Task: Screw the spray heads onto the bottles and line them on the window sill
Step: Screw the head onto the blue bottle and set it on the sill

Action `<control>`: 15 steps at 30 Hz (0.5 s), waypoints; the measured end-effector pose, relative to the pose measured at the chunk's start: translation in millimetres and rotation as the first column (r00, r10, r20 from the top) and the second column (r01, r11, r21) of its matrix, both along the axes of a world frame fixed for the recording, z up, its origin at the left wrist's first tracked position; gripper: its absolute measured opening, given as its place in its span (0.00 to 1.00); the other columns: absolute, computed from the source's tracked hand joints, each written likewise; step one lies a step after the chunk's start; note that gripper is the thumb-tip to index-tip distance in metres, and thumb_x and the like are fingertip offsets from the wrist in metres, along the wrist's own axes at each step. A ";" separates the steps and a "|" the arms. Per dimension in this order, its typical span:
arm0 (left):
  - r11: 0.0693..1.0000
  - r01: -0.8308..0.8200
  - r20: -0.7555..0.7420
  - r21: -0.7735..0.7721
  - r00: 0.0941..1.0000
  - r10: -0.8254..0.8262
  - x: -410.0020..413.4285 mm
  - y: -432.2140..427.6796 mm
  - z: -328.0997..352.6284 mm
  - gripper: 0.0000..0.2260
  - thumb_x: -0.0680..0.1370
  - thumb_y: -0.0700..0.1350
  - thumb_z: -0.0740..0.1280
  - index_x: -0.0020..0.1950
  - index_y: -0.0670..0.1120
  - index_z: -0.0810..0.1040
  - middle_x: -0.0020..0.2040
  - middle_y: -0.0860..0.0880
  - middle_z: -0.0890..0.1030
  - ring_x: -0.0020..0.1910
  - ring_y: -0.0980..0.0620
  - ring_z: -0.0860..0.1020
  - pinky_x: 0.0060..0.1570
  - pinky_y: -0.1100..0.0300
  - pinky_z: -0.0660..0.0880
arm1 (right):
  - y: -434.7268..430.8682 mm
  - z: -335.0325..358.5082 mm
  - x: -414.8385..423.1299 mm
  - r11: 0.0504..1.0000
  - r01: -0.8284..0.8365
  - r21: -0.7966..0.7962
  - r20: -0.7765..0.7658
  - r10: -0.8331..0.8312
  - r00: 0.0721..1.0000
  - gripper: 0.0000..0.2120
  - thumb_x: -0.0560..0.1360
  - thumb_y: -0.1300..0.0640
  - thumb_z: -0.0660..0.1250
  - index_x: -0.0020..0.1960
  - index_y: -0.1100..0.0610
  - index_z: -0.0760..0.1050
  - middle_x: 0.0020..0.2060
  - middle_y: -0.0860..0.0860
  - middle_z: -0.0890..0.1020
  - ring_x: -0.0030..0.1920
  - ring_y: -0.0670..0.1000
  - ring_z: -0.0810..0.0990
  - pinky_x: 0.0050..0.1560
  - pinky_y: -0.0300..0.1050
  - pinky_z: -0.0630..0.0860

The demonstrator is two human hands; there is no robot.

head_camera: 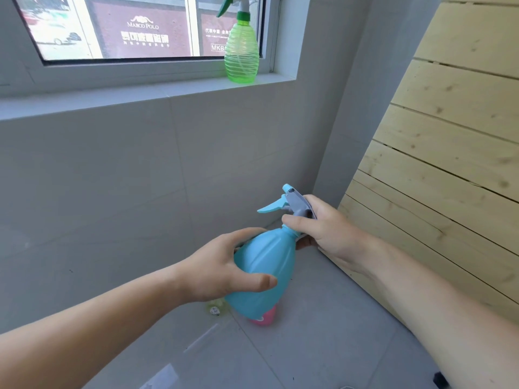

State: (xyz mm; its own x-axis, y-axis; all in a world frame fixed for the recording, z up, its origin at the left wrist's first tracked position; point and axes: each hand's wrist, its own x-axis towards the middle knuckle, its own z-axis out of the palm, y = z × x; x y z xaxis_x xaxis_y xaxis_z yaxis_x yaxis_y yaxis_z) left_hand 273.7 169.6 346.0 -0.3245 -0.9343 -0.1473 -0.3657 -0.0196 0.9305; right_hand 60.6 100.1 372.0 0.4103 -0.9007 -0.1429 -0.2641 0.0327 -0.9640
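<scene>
A light blue bottle [261, 276] is held tilted in the air above the floor. My left hand [222, 268] wraps around its body. My right hand [323, 226] grips the neck, just below the blue and grey spray head [292, 202] that sits on top of the bottle. A green bottle [241, 51] with a green and white spray head stands upright at the right end of the white window sill [134, 91]. A pink bottle [265, 317] shows partly on the floor below the blue one, mostly hidden by it.
A small yellowish object [214, 307] lies on the grey tiled floor beside the pink bottle. A pale wooden slatted panel [449, 164] leans along the right side. The grey tiled wall runs under the sill.
</scene>
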 end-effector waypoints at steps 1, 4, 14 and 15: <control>1.000 -0.013 0.014 -0.009 1.000 0.013 -0.9 0.2 0.3 0.26 0.68 0.50 0.79 0.64 0.62 0.78 0.55 0.55 0.86 0.53 0.52 0.86 0.52 0.53 0.84 | -0.5 0.4 -1.0 1.000 -0.006 0.027 0.040 0.005 0.999 0.16 0.75 0.54 0.69 0.62 0.53 0.74 0.49 0.50 0.81 0.50 0.51 0.82 0.55 0.57 0.82; 0.998 -0.047 0.059 -0.032 0.997 0.049 -1.9 0.9 -0.3 0.30 0.66 0.52 0.80 0.65 0.63 0.75 0.56 0.57 0.84 0.52 0.56 0.85 0.52 0.53 0.85 | -2.0 -0.1 -3.8 1.000 -0.019 0.009 0.089 0.019 0.996 0.15 0.78 0.60 0.68 0.64 0.55 0.73 0.51 0.54 0.81 0.49 0.52 0.82 0.50 0.50 0.82; 0.993 -0.042 0.014 0.106 0.999 0.041 1.3 -4.5 2.3 0.30 0.63 0.52 0.82 0.64 0.57 0.79 0.54 0.50 0.87 0.51 0.49 0.87 0.46 0.53 0.85 | 0.1 -1.7 -4.7 0.970 0.014 -0.242 -0.114 -0.043 0.993 0.13 0.77 0.46 0.68 0.59 0.49 0.74 0.31 0.45 0.83 0.34 0.46 0.82 0.37 0.46 0.78; 0.993 -0.049 0.005 0.110 0.999 0.049 2.0 -4.8 1.4 0.30 0.63 0.52 0.82 0.64 0.57 0.79 0.54 0.50 0.87 0.50 0.49 0.87 0.45 0.55 0.85 | 0.5 -2.0 -6.1 0.974 0.005 -0.227 -0.127 -0.035 0.991 0.16 0.77 0.47 0.68 0.61 0.49 0.72 0.31 0.46 0.84 0.35 0.47 0.83 0.38 0.45 0.77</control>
State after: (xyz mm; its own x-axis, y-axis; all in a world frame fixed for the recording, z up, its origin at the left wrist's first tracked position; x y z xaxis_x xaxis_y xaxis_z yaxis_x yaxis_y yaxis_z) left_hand 275.7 164.8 347.3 -0.2782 -0.9273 -0.2503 -0.3636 -0.1395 0.9211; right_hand 54.5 100.6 370.1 0.3830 -0.9236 0.0144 -0.3883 -0.1751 -0.9047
